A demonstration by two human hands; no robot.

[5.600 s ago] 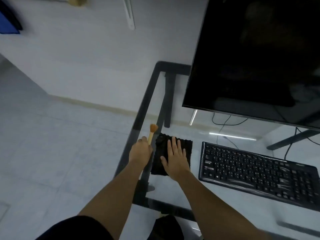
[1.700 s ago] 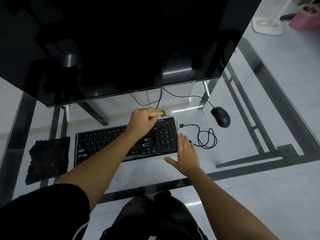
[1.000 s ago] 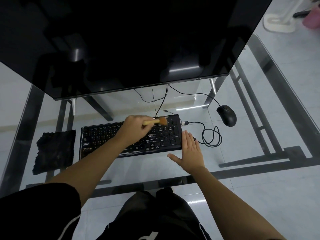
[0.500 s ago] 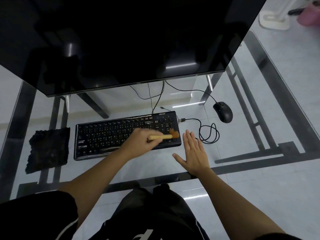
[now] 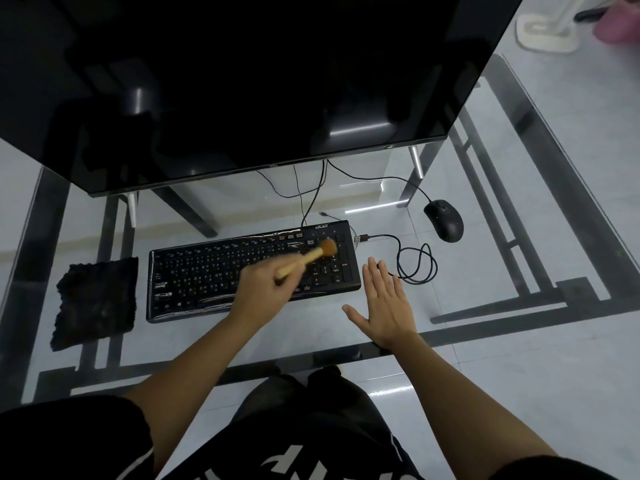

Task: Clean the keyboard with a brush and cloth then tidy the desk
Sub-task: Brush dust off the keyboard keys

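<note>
The left hand (image 5: 263,289) is seen clenched around the pale wooden handle of a small brush (image 5: 308,259), which is held slanting up and to the right above a black keyboard (image 5: 194,271). The brush's orange-brown bristle head is blurred and is placed over the number pad at the keyboard's right end; whether the bristles are pressed onto the keys cannot be told.

The right hand (image 5: 384,306) is laid flat on the glass desk (image 5: 485,271), fingers straight and together, thumb spread, nothing held. It is set just beside the keyboard's right edge, and contact with it cannot be made out.

The keyboard is placed lengthwise in the middle of the desk, below the lower edge of a large dark monitor (image 5: 242,81). A dark, rumpled cloth (image 5: 97,303) is spread flat on the glass just left of the keyboard, a narrow gap being left between them.

To the right, a black mouse (image 5: 445,220) is set well apart from the keyboard, and a looped black cable (image 5: 415,265) is left lying between the two, its plug (image 5: 362,238) pointed at the keyboard's far right corner. The floor tiles and the desk's black frame are seen through the glass.
</note>
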